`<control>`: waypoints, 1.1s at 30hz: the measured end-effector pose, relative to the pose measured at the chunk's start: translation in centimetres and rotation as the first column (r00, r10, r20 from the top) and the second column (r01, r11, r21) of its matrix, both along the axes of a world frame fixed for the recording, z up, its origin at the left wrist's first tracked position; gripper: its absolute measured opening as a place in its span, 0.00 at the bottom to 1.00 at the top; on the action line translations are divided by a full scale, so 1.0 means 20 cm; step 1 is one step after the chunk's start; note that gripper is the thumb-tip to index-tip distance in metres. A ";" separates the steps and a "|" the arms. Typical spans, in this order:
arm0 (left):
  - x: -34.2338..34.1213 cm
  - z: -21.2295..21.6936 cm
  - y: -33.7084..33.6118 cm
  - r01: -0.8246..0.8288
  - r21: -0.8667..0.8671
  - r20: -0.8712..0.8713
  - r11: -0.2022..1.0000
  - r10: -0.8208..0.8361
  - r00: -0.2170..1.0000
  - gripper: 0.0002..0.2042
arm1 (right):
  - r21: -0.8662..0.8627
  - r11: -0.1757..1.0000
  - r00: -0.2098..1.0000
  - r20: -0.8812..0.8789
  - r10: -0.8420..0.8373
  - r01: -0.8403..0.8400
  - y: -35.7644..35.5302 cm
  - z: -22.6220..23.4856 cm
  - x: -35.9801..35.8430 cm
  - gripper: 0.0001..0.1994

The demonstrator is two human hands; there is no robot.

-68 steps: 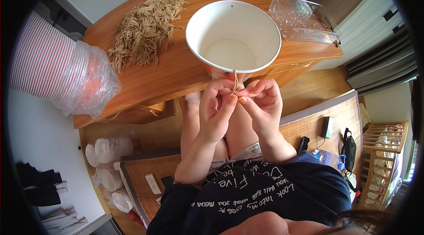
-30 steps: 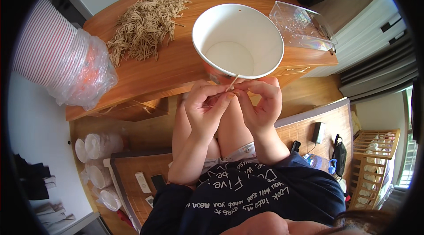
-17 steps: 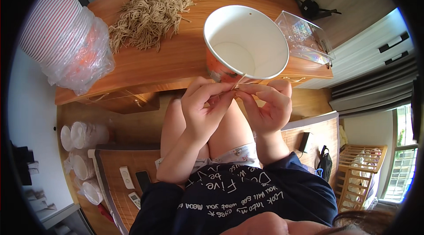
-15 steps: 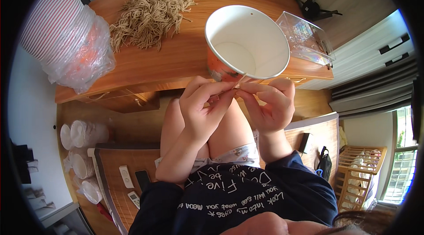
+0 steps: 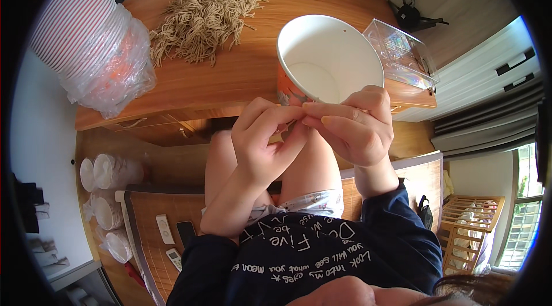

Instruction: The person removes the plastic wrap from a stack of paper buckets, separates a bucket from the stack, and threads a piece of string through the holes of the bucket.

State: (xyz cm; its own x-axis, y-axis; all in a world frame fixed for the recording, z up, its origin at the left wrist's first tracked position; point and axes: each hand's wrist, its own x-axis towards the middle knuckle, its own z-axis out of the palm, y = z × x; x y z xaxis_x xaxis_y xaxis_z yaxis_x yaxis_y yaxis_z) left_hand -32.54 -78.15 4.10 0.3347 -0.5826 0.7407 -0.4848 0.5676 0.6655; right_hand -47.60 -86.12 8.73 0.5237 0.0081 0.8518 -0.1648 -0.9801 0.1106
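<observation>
A large paper bucket (image 5: 353, 70), white inside and orange with a printed pattern outside, stands at the front of the wooden table with a small hole below its far rim. In front of its near side, my left hand (image 5: 261, 136) pinches with thumb and index finger. My right hand (image 5: 356, 125) pinches at the same spot, the fingertips of both hands meeting. Between them is a thin beige cord, now mostly hidden by the fingers. Farther left on the table lies a tangled pile of beige cords (image 5: 201, 21).
A tall stack of paper buckets (image 5: 77, 24), partly wrapped in clear plastic, stands at the table's left end. On the right are a clear plastic box (image 5: 397, 56) and a black router (image 5: 409, 16). Wrapped white tubs (image 5: 112, 171) sit on the floor, lower left.
My right hand has come in over the bucket's near rim, its fingers now covering the cord end that stuck up before. The whole view has shifted slightly.
</observation>
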 end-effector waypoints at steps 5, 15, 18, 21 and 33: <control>0.01 -0.02 -0.01 0.049 0.042 -0.130 0.998 -0.043 0.991 0.10 | 0.072 0.996 0.993 0.096 -0.062 0.055 0.05 -0.05 -0.02 0.22; 0.03 -0.04 0.00 0.115 0.090 -0.244 0.989 -0.091 0.966 0.10 | 0.096 0.994 0.996 0.059 -0.063 0.057 0.06 -0.11 0.04 0.21; 0.03 -0.04 0.01 0.109 0.110 -0.237 0.988 -0.081 0.968 0.10 | 0.093 0.994 0.995 0.077 -0.063 0.056 0.06 -0.11 0.06 0.20; 0.03 -0.04 0.02 0.113 0.100 -0.245 0.989 -0.085 0.966 0.10 | 0.130 0.990 0.996 0.065 -0.062 0.053 0.07 -0.09 0.07 0.20; 0.03 -0.01 0.06 0.046 0.137 -0.129 0.990 -0.028 0.991 0.11 | 0.219 0.972 0.996 0.004 -0.085 0.082 0.10 -0.04 0.09 0.20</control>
State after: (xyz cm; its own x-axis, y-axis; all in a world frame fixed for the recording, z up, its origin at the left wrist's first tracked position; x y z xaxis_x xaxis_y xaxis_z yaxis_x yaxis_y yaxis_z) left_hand -31.90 -76.91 3.92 0.3967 -0.6906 0.6047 -0.3726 0.4809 0.7937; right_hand -45.84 -84.06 7.85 0.5038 -0.2220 0.8348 -0.2471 -0.9631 -0.1069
